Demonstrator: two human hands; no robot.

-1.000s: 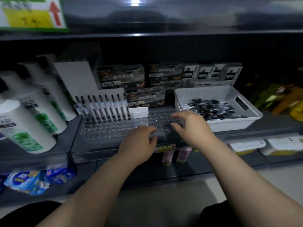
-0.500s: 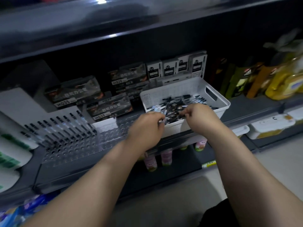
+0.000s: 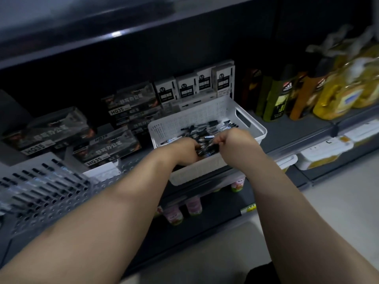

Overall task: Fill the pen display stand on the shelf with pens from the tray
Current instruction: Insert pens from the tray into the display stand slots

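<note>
Left hand (image 3: 182, 151) reaches down into the white tray (image 3: 255, 125), its fingers curled into the heap of pens (image 3: 209, 128) and closed round a few of them near the tray's front wall. Just beside it, the right hand (image 3: 233, 142) is in the same heap, knuckles up and fingers bent under, pinching pens whose dark ends stick out between the two hands. Both forearms run up from the bottom edge of the head view and meet over the tray.

The tray sits on the dark shelf (image 3: 297, 132), with its front wall hanging a little over the shelf edge. To its left on the same shelf lies the clear pen display stand (image 3: 51, 203), a plate dotted with round holes. Capped pens (image 3: 41, 187) stand in its back rows, while the holes at its front are unfilled.

Behind stand and tray are stacked dark boxes (image 3: 106, 148) marked HQ35, and behind the tray a row of small white boxes (image 3: 184, 89). Further right on the shelf are yellow bottles (image 3: 336, 95). Pink containers (image 3: 174, 216) are on the shelf below, under the tray.
</note>
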